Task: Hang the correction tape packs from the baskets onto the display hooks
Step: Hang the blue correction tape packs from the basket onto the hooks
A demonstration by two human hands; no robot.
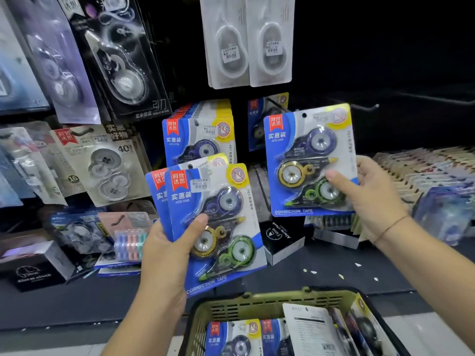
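My left hand (pixel 167 250) grips a fanned stack of blue correction tape packs (pixel 213 222) at their lower left, thumb over the front blister. My right hand (pixel 370 194) holds a single blue pack (pixel 308 160) upright by its right edge, thumb on the green dispenser. That pack's hang hole sits just left of a bare black display hook (pixel 365 107). A row of the same blue packs (pixel 203 129) hangs on a hook behind, and another blue pack (pixel 259 119) hangs partly hidden behind the raised one. An olive basket (pixel 257 304) below holds more packs (pixel 231 337).
White tape packs (pixel 249 42) hang above; black, grey and purple packs (pixel 123 60) hang at the left. Black alarm clock boxes (pixel 282 237) and a pastel eraser pack (pixel 128 242) stand on the dark shelf. Stacked stationery (pixel 424 170) lies at the right.
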